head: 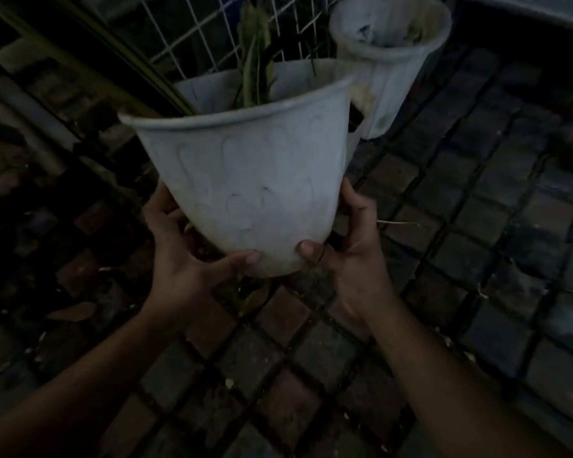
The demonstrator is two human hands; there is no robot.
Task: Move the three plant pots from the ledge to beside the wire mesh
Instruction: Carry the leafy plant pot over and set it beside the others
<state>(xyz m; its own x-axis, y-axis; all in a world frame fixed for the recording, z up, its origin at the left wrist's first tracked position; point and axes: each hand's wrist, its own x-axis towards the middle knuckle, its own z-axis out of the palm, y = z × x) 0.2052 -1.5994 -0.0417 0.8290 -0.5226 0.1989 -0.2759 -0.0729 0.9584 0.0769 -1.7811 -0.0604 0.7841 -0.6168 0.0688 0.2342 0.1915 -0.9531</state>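
A large white plant pot (252,180) with green leaves (255,61) rising from it hangs in the air, tilted away from me. My left hand (179,259) grips its lower left side and my right hand (348,256) its lower right side, thumbs on the near wall. A second white pot (391,67) stands on the paving at the upper right, against the white wire mesh (192,31). Part of a third white pot wall (205,90) shows right behind the held pot, mostly hidden by it.
Dark brick paving (311,358) covers the ground below and to the right. A yellowish-green metal frame (90,57) runs diagonally at the upper left beside the mesh. A dry leaf (73,312) lies on the bricks at the left. The scene is dim.
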